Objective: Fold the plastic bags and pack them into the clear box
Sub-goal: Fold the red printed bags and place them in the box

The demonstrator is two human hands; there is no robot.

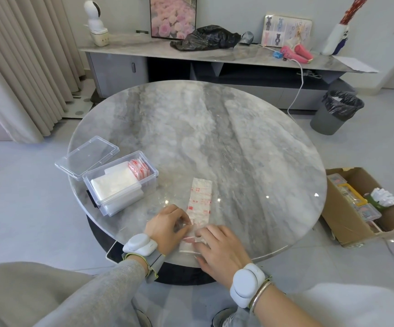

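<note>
A white plastic bag with red print [200, 199], folded into a long narrow strip, lies on the round marble table [238, 149] near its front edge. My left hand [167, 226] pinches the strip's near left edge with curled fingers. My right hand [222, 250] rests on the strip's near end, fingers bent over it. The clear box [148, 182] stands at the left with its lid [87, 156] open behind it. It holds folded white bags and several red-printed folded bags on edge.
A cardboard box [347, 223] with odds and ends sits on the floor at the right. A grey bin with a black liner [337, 112] stands beyond it. A low console [215, 57] with a black bag runs along the back wall.
</note>
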